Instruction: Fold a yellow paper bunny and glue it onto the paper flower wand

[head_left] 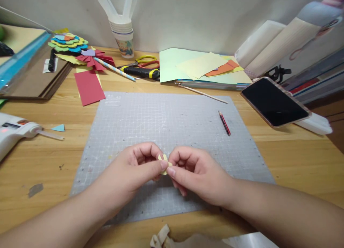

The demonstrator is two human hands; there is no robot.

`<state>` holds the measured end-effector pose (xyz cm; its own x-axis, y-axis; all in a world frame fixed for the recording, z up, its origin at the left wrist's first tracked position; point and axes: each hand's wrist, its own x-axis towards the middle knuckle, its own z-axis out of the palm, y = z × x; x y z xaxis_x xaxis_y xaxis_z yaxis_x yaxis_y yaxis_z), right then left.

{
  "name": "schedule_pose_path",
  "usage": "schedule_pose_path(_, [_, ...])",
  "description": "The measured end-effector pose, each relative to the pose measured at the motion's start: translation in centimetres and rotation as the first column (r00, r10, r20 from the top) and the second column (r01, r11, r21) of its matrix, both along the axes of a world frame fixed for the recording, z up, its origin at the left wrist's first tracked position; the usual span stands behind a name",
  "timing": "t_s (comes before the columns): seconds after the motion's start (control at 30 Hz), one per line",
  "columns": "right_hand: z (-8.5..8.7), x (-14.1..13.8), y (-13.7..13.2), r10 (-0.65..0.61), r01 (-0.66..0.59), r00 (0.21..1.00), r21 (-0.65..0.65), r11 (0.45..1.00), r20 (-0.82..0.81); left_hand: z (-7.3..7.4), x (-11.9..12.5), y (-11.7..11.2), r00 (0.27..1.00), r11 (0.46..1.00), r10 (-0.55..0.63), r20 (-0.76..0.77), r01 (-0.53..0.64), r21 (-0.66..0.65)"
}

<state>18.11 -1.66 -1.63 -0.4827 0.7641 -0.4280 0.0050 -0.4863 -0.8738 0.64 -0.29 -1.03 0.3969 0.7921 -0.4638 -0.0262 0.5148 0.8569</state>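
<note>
A small folded piece of pale yellow paper (pixel 163 162) is pinched between both hands over the near part of a grey cutting mat (pixel 172 119). My left hand (pixel 134 167) grips it from the left with thumb and curled fingers. My right hand (pixel 195 173) grips it from the right the same way. Most of the paper is hidden by the fingertips.
On the wooden desk: a red pencil (pixel 224 123), a thin wooden stick (pixel 202 93), a phone (pixel 274 102), stacked coloured paper (pixel 201 67), scissors (pixel 142 62), a black-and-yellow cutter (pixel 141 72), a red paper sheet (pixel 89 87), paper flowers (pixel 71 44), a glue gun (pixel 16 130), stacked cups (pixel 123 38).
</note>
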Motion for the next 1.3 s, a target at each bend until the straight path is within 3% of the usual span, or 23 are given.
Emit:
schedule_pose_path(0.3, [0.0,0.1,0.2,-0.067,0.061,0.997,-0.121,0.991,-0.045,0.3,-0.2,0.0,0.998,0.992,0.063,0.022,-0.065,0.109])
schedule_pose_path(0.43, [-0.4,0.4,0.4,-0.046,-0.001,0.978,-0.226,0.974,-0.203,-0.1,-0.6,0.1,0.998,0.997,0.053,0.037,-0.055,0.053])
schedule_pose_path(0.6, [-0.7,0.6,0.7,-0.036,-0.128,0.914,-0.372,0.919,-0.405,-0.1,-0.9,0.2,0.984,0.999,-0.042,0.174,0.045,-0.014])
schedule_pose_path(0.77, [-0.7,0.7,0.7,-0.010,-0.207,0.885,-0.412,0.887,-0.466,-0.1,-1.0,0.1,0.972,0.998,-0.056,0.227,0.064,-0.028])
schedule_pose_path(0.93, [-0.8,0.8,0.5,-0.011,-0.170,0.894,-0.362,0.917,-0.448,-0.2,-1.0,0.2,0.978,0.999,-0.033,0.207,0.040,-0.030])
schedule_pose_path(1.03, [-0.7,0.6,0.4,-0.067,-0.039,0.927,-0.271,0.962,-0.368,-0.1,-0.9,0.3,0.978,1.000,-0.004,0.208,0.008,-0.018])
schedule_pose_path(1.13, [-0.5,0.4,0.2,-0.141,0.111,0.963,-0.139,0.984,-0.230,0.0,-0.6,0.4,0.990,0.996,0.051,0.133,-0.060,0.066])
schedule_pose_path(1.3, [-0.1,0.0,-0.1,-0.133,0.132,0.989,-0.020,0.991,-0.070,0.4,-0.1,0.0,0.991,0.963,0.086,-0.100,-0.057,0.262])
